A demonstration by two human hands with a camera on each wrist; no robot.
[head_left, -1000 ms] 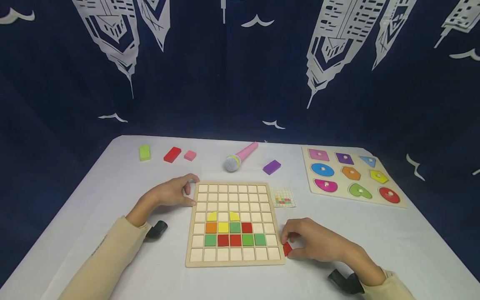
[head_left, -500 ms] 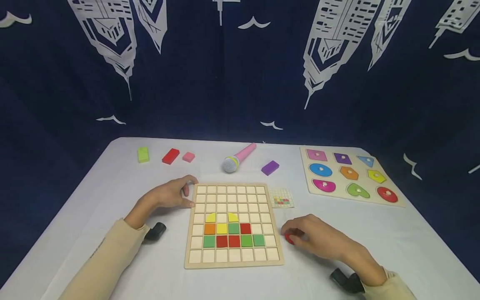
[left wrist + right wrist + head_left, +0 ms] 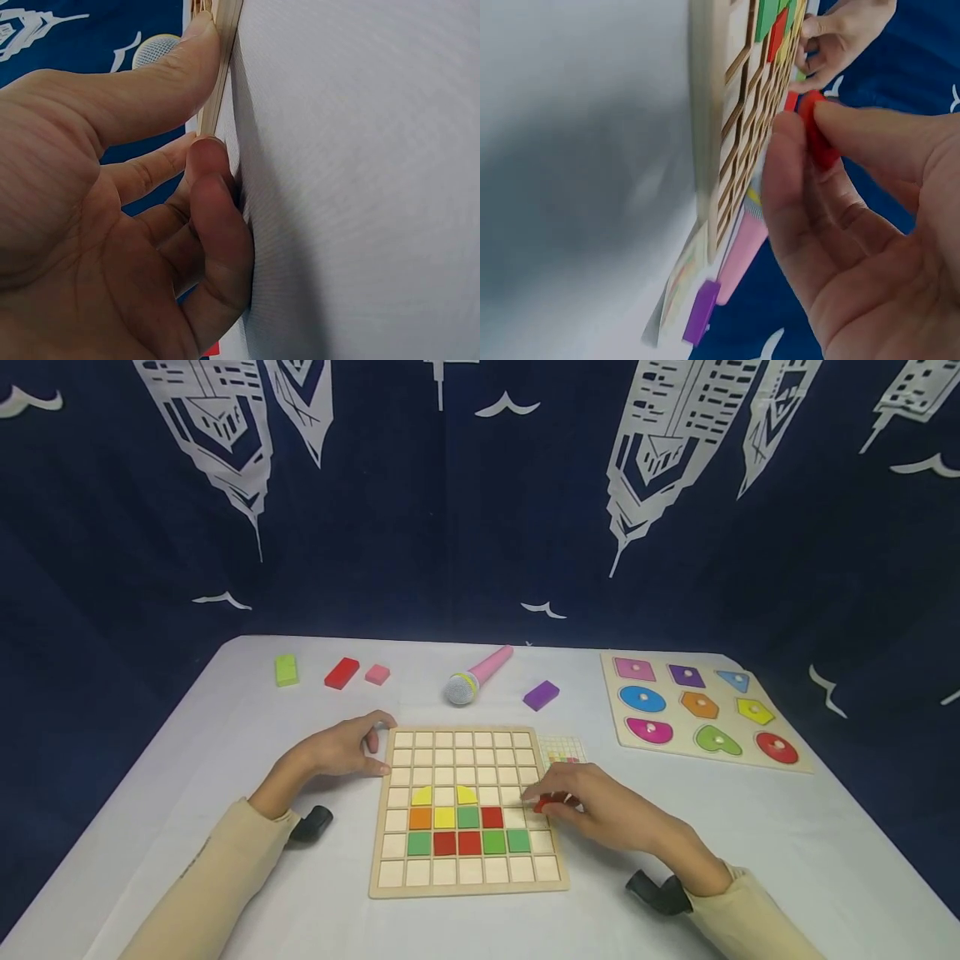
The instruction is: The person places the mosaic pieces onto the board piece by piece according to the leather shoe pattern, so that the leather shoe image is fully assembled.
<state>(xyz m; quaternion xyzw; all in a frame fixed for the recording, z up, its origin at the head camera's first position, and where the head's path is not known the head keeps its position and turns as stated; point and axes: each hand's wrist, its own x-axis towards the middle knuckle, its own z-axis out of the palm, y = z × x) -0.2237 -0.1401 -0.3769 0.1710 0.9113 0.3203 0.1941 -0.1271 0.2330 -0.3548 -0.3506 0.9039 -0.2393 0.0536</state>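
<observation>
A wooden grid board (image 3: 468, 877) lies on the white table, with yellow, orange, green and red tiles in some of its squares. At its upper left corner my left hand (image 3: 341, 747) holds the edge, thumb on the left side and index finger at the top. In the left wrist view the thumb (image 3: 161, 90) touches the board's edge (image 3: 217, 90). My right hand (image 3: 611, 806) is over the board's right side, pinching a small red tile (image 3: 821, 135) with a rounded edge between thumb and fingers. The fingers partly hide that tile in the head view.
A small pattern card (image 3: 561, 747) lies beside the board, partly behind my right hand. Farther back are a toy microphone (image 3: 476, 677), a purple block (image 3: 541, 695), a red block (image 3: 342, 673), a pink block (image 3: 377, 674), a green block (image 3: 287, 669) and a shape puzzle (image 3: 705, 760).
My right hand has moved up and left from the table beside the board to over its right side, carrying the red tile. The left hand stays at the corner.
</observation>
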